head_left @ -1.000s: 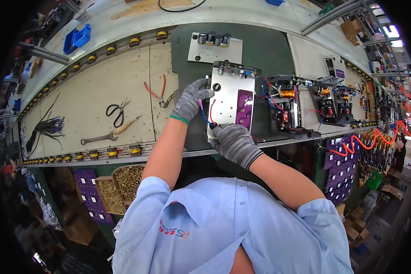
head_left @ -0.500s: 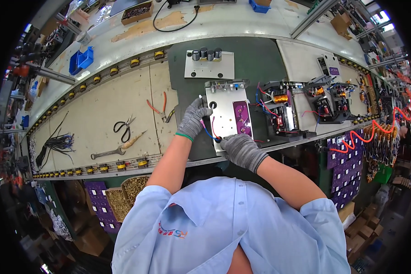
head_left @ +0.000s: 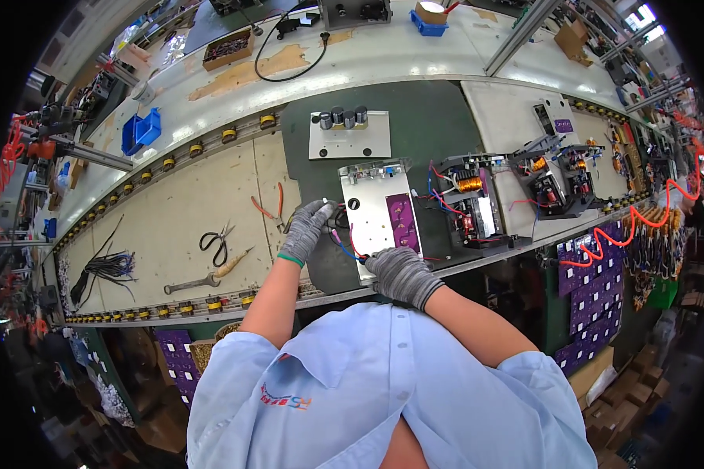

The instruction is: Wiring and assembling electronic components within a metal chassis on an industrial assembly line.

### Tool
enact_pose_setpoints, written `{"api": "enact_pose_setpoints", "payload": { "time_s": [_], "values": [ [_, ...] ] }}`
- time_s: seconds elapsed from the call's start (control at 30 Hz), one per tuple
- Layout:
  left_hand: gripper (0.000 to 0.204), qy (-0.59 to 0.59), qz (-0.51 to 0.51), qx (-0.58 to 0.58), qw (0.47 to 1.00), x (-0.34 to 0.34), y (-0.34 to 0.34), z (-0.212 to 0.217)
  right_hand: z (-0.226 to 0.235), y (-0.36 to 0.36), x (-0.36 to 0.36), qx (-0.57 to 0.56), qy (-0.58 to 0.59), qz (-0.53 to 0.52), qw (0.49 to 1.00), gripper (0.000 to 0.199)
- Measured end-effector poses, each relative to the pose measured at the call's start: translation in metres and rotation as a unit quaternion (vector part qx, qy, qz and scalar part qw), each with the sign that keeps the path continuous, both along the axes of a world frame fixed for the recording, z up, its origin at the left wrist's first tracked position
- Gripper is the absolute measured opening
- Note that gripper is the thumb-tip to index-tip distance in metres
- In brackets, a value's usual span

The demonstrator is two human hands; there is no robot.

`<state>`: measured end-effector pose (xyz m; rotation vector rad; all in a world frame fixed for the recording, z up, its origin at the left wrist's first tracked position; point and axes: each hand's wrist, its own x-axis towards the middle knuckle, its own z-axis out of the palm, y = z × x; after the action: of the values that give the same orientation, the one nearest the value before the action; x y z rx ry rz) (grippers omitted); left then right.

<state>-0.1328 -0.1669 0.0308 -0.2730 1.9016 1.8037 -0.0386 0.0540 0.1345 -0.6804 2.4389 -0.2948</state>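
A silver metal plate [head_left: 374, 209] lies on the dark green mat, bearing a purple circuit board [head_left: 404, 223] and electronic parts along its far edge. My left hand [head_left: 303, 230], in a grey glove, is left of the plate, fingers pinched on a dark wire [head_left: 341, 216] by the plate's upper hole. Red and blue wires [head_left: 346, 247] rise from the lower hole. My gloved right hand [head_left: 403, 273] grips the plate's near end, with its fingertips beside that lower hole; its palm side is hidden.
A second plate with black capacitors [head_left: 344, 117] lies beyond. Assemblies with copper coils [head_left: 469, 184] stand to the right. On the left are orange-handled pliers [head_left: 271, 207], scissors [head_left: 215, 242], a wrench [head_left: 192, 284] and a bundle of black wires [head_left: 105, 270].
My left hand has drawn away from the plate to the left, and a dark wire now shows between them. My right hand stays at the plate's near end. The view has shifted slightly.
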Motion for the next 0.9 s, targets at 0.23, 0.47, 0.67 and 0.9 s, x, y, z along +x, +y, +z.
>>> {"api": "enact_pose_setpoints", "payload": {
  "time_s": [0.23,0.47,0.67,0.9],
  "values": [
    [0.030,-0.011,0.095,0.071,0.993,-0.008,-0.026,-0.002,-0.004,0.001,0.005,-0.020,-0.001,-0.023,1.000,0.036],
    [0.027,-0.014,0.207,0.261,0.943,-0.018,-0.031,0.022,-0.005,0.001,0.007,-0.033,0.011,-0.030,0.999,0.037],
    [0.026,-0.083,0.085,0.247,0.962,-0.015,-0.012,0.016,-0.009,0.003,0.013,-0.067,0.025,-0.052,0.996,0.037],
    [0.025,0.005,-0.043,0.112,0.993,-0.004,-0.013,-0.005,-0.006,0.001,0.011,-0.130,0.024,-0.063,0.989,0.040]
  ]
}}
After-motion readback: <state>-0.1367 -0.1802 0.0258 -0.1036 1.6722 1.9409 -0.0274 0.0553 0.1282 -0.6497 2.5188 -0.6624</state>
